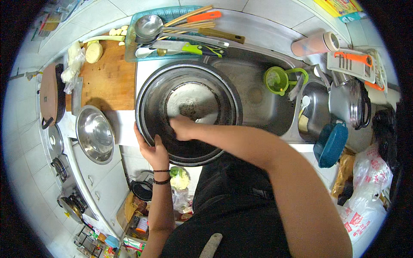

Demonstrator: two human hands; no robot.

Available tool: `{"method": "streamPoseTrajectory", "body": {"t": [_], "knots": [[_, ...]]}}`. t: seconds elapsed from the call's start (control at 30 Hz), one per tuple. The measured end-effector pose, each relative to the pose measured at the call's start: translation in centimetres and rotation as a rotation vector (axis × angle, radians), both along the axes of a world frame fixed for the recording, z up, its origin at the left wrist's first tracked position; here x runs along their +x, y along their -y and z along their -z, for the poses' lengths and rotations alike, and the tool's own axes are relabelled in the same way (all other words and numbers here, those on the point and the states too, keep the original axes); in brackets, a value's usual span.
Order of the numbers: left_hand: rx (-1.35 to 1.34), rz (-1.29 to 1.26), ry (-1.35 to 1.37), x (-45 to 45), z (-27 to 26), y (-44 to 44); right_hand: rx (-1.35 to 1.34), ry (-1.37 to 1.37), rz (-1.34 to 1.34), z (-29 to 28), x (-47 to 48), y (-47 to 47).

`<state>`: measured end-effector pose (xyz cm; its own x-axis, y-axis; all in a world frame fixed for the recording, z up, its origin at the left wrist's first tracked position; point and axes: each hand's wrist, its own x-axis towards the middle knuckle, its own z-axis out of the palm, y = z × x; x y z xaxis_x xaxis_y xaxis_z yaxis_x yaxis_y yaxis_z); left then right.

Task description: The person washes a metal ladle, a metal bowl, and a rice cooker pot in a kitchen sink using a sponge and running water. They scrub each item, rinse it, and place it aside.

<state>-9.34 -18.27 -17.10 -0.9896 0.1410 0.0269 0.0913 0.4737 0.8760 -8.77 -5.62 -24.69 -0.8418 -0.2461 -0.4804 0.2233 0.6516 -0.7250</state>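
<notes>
A large dark-walled metal basin (151, 96) is tilted before me, its inside facing up. It spans the counter edge and the left side of the sink. My left hand (155, 151) grips its near left rim, thumb inside and fingers outside. Down inside the basin, my right hand (184, 129) is curled and blurred by motion close to the pale, dark-spotted bottom (190, 93). Whether it holds anything cannot be made out, as its fingers are mostly hidden.
Left stand a cutting board (113, 74) with a cleaver and vegetables, and a steel bowl (95, 133) overhanging the counter edge. A teal utensil basket (129, 48) holds a knife and ladles behind. The sink (251, 106) holds a green strainer (277, 80); a blue container (330, 145) is right.
</notes>
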Motion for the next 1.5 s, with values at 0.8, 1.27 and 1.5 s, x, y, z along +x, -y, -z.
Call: {"method": "streamPoseTrajectory", "body": {"t": [0.8, 1.27, 1.5], "knots": [[0.565, -0.035, 0.407, 2.4, -3.7, -4.1, 0.278, -0.782, 1.063, 1.7, 2.2, -6.4], [0.479, -0.042, 0.346, 2.9, -2.8, -4.6, 0.072, -0.711, 0.415, -2.1, 2.6, -5.6], [0.484, -0.082, 0.386, 2.6, -2.7, -3.9, 0.406, -0.821, 0.691, 0.5, 2.7, -6.0]]}}
